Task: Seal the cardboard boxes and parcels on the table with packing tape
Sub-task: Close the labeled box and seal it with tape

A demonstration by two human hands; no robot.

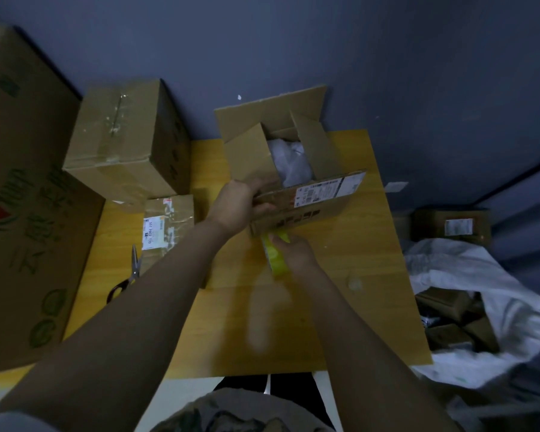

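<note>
At centre frame the right hand [293, 252] had its fingers curled round the yellow-green tape roll [273, 258], just below the open box [306, 210] on the desk [325, 307]. The left hand [236, 208] gripped the box's near flap, whose shipping label was too blurred to read. The flaps stood up, unsealed. Farther off, at upper left, a taped box [122, 141] looked finished.

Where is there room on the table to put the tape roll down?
The widest bare patch of the table is on the right, between the open box and the near edge. A smaller one lies between the two forearms. The left is crowded: scissors, a small parcel, a sealed box and a big printed box.
</note>
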